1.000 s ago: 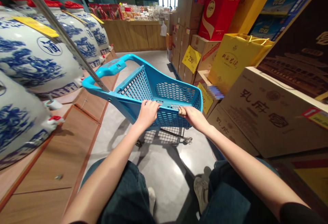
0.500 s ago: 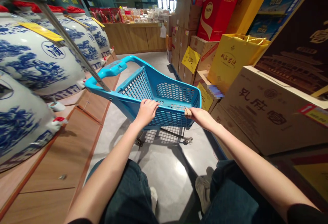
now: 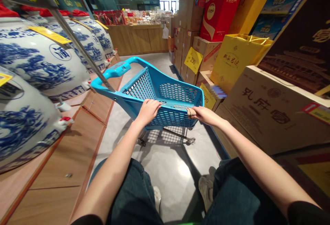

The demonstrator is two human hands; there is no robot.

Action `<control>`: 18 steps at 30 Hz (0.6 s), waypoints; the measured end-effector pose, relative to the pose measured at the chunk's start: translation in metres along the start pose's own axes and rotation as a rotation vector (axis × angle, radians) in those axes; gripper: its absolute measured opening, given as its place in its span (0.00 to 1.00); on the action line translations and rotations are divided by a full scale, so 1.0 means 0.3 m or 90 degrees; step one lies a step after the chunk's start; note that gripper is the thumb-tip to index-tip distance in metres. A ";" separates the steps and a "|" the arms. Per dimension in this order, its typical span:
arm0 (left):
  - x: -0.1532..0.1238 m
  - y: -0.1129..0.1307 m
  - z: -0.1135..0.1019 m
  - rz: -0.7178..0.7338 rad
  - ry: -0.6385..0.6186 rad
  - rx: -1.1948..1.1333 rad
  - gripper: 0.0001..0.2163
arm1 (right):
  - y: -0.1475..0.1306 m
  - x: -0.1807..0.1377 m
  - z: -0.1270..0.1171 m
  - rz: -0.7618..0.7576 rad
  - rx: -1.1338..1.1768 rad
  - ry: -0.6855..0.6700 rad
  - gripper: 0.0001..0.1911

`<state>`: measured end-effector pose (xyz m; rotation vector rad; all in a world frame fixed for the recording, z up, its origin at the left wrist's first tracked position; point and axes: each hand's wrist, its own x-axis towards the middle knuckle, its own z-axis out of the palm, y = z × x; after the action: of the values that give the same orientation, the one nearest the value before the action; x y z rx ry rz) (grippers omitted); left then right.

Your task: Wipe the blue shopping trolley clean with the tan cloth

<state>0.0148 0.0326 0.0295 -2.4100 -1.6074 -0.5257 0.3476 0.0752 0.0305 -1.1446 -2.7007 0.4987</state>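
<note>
A blue plastic shopping cart [image 3: 165,116] with mesh sides stands sideways in front of me, its basket bare inside. My left hand [image 3: 149,110] is closed over the near rim, fingers curled across the top edge. Near the basket's right corner, my right hand [image 3: 203,113] pinches a small tan, cloth-like piece [image 3: 191,113] against the same rim. Its exact kind is hard to make out. The cart's blue handle [image 3: 123,67] is at the left, beyond my left hand.
Large blue-and-white jars [image 3: 48,56] line a wooden cabinet [image 3: 59,170] on the left. Stacked cartons [image 3: 273,111], a yellow gift bag [image 3: 232,60] and a red gift box [image 3: 219,12] crowd the right. A metal pole [image 3: 82,49] slants across the upper left. A goods counter [image 3: 136,39] stands behind.
The view has shifted slightly, so the cart and jars sit a little farther right. Both hands keep their places on the rim.
</note>
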 end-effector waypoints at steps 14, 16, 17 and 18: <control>0.046 0.321 0.118 0.092 0.001 0.014 0.18 | -0.083 0.027 0.063 0.027 -0.090 0.082 0.14; 0.048 0.315 0.129 0.098 -0.007 0.027 0.19 | -0.055 0.024 0.038 -0.001 -0.074 0.067 0.14; 0.046 0.303 0.130 0.102 -0.009 0.032 0.19 | -0.034 0.019 0.022 -0.009 -0.062 0.050 0.13; 0.043 0.289 0.129 0.106 -0.008 0.035 0.19 | -0.011 0.012 0.006 -0.013 -0.048 0.026 0.11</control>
<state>0.1061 0.0233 0.0019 -2.4818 -1.3900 -0.4313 0.3424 0.0752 0.0301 -1.1306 -2.7140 0.3691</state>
